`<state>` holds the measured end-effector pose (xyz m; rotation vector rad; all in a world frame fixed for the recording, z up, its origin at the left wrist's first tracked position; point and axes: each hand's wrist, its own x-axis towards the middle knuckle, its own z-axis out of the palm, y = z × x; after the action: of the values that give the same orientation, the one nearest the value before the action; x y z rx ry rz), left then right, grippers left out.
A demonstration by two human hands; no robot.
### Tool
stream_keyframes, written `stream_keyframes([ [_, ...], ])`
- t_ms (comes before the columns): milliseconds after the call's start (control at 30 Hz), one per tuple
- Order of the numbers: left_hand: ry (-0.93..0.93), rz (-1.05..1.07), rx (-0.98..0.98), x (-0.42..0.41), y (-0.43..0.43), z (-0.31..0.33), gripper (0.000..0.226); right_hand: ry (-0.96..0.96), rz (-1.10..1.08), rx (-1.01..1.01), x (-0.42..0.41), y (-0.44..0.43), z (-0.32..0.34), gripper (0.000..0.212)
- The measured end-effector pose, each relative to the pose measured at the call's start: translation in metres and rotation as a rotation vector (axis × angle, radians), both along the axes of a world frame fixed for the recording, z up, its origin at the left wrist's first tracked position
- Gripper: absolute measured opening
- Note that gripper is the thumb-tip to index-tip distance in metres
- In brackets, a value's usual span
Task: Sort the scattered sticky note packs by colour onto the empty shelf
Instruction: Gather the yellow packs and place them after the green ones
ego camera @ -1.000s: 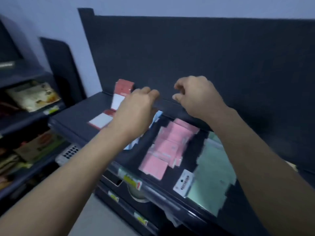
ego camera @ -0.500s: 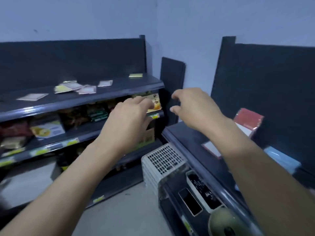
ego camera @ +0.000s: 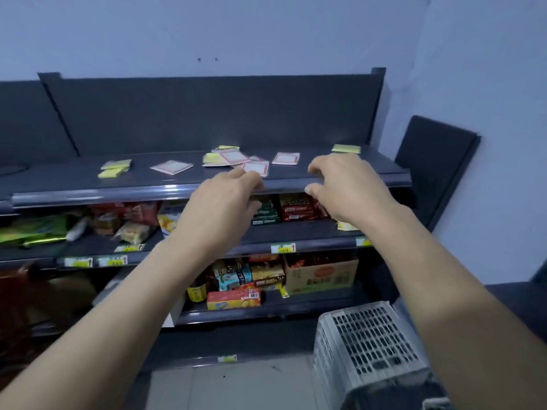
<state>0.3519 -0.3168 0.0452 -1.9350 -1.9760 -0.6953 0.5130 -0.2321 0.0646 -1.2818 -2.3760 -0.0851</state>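
1. Currently both hands are empty: the left hand (ego camera: 225, 202) and the right hand (ego camera: 350, 187) reach forward side by side, fingers loosely curled, gripping nothing.
2. Just under both sets of fingertips runs the front lip of the dark top shelf (ego camera: 88, 189); I cannot tell whether the left fingers touch it.
3. Directly beyond the left fingertips a red-bordered pack (ego camera: 257, 168) lies flat on that shelf.
4. Between the hands and a little farther back sits a second bordered pack (ego camera: 285, 158); beyond the left hand, a loose heap (ego camera: 228, 157) of bordered and yellow packs overlaps.
5. Just past the right fingertips, a lone yellow pack (ego camera: 346, 148) rests near the shelf's right end.
6. Well left of the left hand lie a single bordered pack (ego camera: 171, 167), then two yellow packs (ego camera: 114, 168).
7. Below the hands, chocolate bars (ego camera: 296, 208) show between the wrists, a cardboard box (ego camera: 322, 273) lower down, and a white slotted crate (ego camera: 370, 335) beneath the right forearm.
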Motion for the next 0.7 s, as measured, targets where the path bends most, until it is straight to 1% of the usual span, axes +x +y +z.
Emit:
stream_keyframes([
  [100,0.009,0.043,-0.018,-0.013,0.053,0.008,0.026,0.004,0.028,0.005,-0.016,0.052,0.011,0.026],
  [233,-0.042,0.119,-0.049,-0.039,0.106,0.009,0.027,0.006,0.045,0.024,-0.039,0.107,0.02,0.02],
  [367,-0.083,0.195,-0.069,-0.075,0.145,0.006,0.026,-0.012,0.087,-0.021,-0.073,0.153,0.015,0.024],
  [533,-0.178,0.279,-0.084,-0.137,0.192,-0.004,0.026,-0.025,0.111,-0.06,-0.12,0.2,0.009,0.021],
  [700,-0.262,0.321,-0.124,-0.213,0.253,-0.022,0.024,-0.048,0.084,-0.07,-0.174,0.245,0.0,0.022],
])
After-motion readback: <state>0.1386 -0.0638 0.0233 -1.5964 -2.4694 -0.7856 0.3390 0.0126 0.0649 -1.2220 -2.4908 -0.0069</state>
